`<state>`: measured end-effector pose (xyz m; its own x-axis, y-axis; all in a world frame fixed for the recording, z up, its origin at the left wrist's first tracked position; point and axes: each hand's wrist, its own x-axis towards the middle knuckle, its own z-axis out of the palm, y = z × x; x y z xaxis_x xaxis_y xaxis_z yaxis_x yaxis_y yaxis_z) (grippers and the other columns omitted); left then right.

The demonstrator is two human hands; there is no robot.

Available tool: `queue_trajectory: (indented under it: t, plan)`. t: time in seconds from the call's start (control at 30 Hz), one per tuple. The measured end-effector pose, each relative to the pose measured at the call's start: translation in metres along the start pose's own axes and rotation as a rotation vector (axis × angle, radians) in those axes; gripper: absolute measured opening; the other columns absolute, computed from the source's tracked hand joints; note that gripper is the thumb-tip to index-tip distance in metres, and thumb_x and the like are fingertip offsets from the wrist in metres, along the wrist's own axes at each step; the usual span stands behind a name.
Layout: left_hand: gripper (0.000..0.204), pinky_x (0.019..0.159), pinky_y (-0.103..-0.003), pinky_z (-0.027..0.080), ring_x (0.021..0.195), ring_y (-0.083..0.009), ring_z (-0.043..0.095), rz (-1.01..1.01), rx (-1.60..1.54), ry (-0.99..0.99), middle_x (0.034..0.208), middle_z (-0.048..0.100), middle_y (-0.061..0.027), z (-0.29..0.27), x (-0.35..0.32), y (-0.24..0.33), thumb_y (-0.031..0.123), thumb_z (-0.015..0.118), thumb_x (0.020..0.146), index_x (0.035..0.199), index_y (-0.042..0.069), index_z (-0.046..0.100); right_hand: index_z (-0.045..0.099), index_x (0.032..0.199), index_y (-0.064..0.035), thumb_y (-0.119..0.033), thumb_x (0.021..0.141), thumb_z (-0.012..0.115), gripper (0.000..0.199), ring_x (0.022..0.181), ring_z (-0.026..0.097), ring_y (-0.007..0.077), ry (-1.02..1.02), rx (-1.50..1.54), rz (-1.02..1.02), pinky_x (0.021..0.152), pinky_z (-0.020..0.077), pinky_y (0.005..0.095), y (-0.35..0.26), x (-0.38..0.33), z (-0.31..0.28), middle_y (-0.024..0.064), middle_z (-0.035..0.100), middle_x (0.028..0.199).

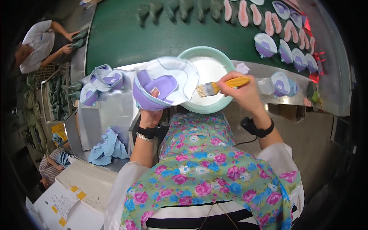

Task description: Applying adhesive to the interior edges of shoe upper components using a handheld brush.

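Note:
My left hand (150,117) holds up a shoe upper (149,99), purple outside with a whitish lining, its opening turned toward me and a thumb showing inside. In my right hand (245,95) is a paintbrush (237,82) with a yellow handle and pale bristles. The bristle end points left, close to the upper's right edge; whether they touch I cannot tell. Beneath both stands a pale green bowl (200,50) of white liquid (209,69), partly hidden by the upper and the brush.
A green conveyor belt (119,38) carries dark green shoe lasts (186,9), pink insoles (243,13) and several uppers (265,45). More uppers (107,78) sit left. Light blue pieces (109,148) lie in a metal bin (88,122). A co-worker (40,42) handles lasts at far left.

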<state>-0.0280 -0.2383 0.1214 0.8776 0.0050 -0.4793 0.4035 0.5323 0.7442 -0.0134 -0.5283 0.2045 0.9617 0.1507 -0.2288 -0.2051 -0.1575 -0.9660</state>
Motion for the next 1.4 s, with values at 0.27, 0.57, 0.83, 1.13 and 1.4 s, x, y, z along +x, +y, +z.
queue_trajectory:
  t: [0.27,0.57,0.83,1.13,1.4]
  plan:
    - [0.038,0.089,-0.041,0.051,0.092,-0.0268,0.063,-0.434,-0.254,-0.203,0.103,0.064,-0.0134,-0.058,0.000,0.004,0.017,0.061,0.082,0.115,0.001,0.053,0.068,0.091,-0.0003,-0.005,0.080,0.070,0.012,0.075,0.062,0.0103,-0.437,-0.083,-0.479,0.067,0.0488,0.0234,-0.069,0.051,0.060,0.0052,0.068,0.084]
    - [0.008,0.025,-0.021,0.031,0.034,-0.0126,0.044,-0.854,-0.295,-0.184,0.060,0.054,-0.0039,-0.037,0.004,-0.010,0.008,0.052,0.081,0.084,0.001,0.054,0.068,0.081,-0.0011,-0.015,0.081,0.069,0.014,0.061,0.058,0.0075,-0.280,-0.173,-0.148,0.056,0.0466,0.0232,-0.019,0.082,0.064,0.0031,0.065,0.070]
    - [0.026,0.082,-0.032,0.049,0.095,-0.0162,0.060,-0.207,0.090,-0.340,0.108,0.061,-0.0057,-0.018,0.040,0.008,0.019,0.050,0.095,0.117,0.005,0.055,0.064,0.086,0.0001,-0.023,0.092,0.056,0.025,0.066,0.056,0.0074,0.078,-0.054,-0.164,0.055,0.0436,0.0217,-0.005,0.048,0.009,0.0039,0.063,0.077]
    - [0.056,0.105,-0.035,0.032,0.125,-0.0220,0.039,0.212,0.493,-0.373,0.135,0.041,-0.0100,0.020,0.134,0.045,0.015,0.055,0.090,0.140,0.009,0.031,0.068,0.096,-0.0043,-0.034,0.068,0.076,0.042,0.067,0.062,0.0285,-0.195,-0.600,-0.287,0.062,0.0474,0.0340,-0.015,0.128,0.027,0.0159,0.065,0.078]
    - [0.086,0.086,-0.058,0.042,0.109,-0.0375,0.052,0.195,0.729,1.135,0.123,0.051,-0.0180,-0.307,0.208,0.045,0.041,0.075,0.070,0.134,0.000,0.034,0.068,0.086,-0.0117,-0.027,0.065,0.074,0.027,0.083,0.060,0.0312,0.034,-1.134,-0.086,0.071,0.0484,0.0424,0.129,0.206,-0.110,0.0140,0.062,0.081]
